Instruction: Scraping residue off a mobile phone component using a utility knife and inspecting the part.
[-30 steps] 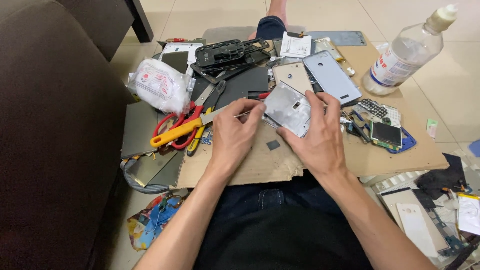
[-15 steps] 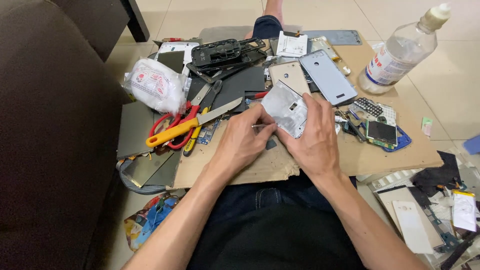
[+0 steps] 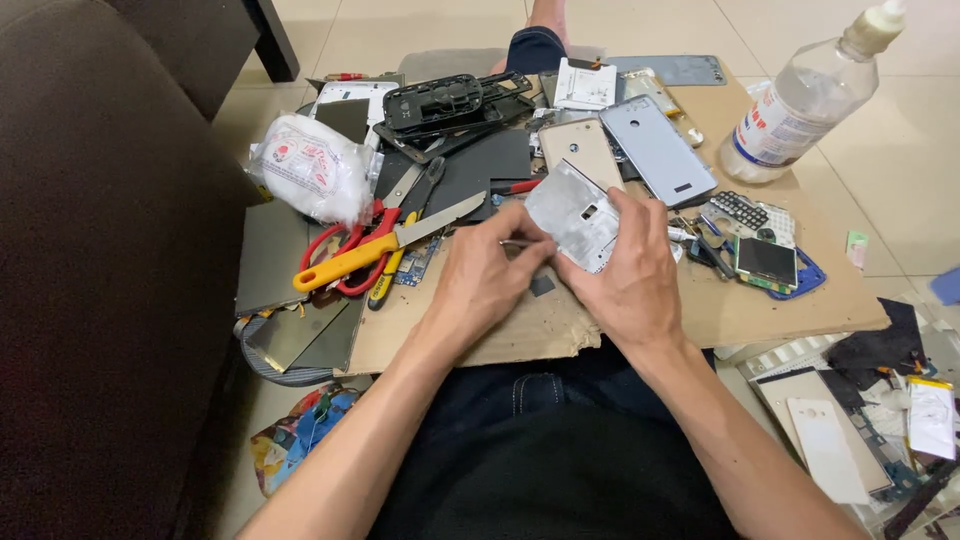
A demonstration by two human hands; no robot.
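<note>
Tilted, the silver phone frame [image 3: 577,215] is gripped by the right hand [image 3: 630,275]; left hand [image 3: 485,275] pinches a thin tool [image 3: 525,243].

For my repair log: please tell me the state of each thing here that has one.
Silver phone frame: stripped, tilted, held by right hand.
Left hand: pinching a thin tool against the frame.
Clear bottle: upright, capped, partly full.
Yellow-handled knife: lying flat, untouched.
Red scissors: lying flat under the knife.
</note>
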